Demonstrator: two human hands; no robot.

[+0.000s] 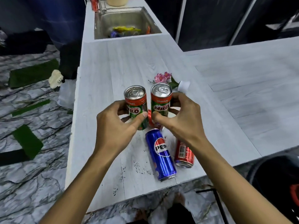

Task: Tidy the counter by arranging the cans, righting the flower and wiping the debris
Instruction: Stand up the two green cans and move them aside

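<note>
Aluminium, thin-walled and smooth: that is what both my hands close on. My left hand [116,120] wraps the left Milo can [136,107] at mid-body, thumb across the label; the can stands upright on the white wood-grain counter [113,65]. I judge these cans rigid enough for a firm side grip yet easy to dent if squeezed, and somewhat slippery, so the waist of the cylinder is the place to hold. Whether they are full, and therefore heavy, cannot be told.

Between the two Milo cans a small red object [150,117] shows, partly hidden and not identifiable.

My right hand [181,117] grasps the right Milo can [161,101], also upright, fingers behind and thumb in front. Just beyond it lies the pink artificial flower [161,77] on its side with its white pot [184,86], light and likely to tip again.

Nearer me, a blue Pepsi can [160,154] and a red can [184,152] lie on their sides, partly under my right wrist; round bodies, so they may roll when nudged. Dark debris specks [137,165] scatter beside them toward the counter's near edge. A steel sink [126,21] sits well apart at the far end.
</note>
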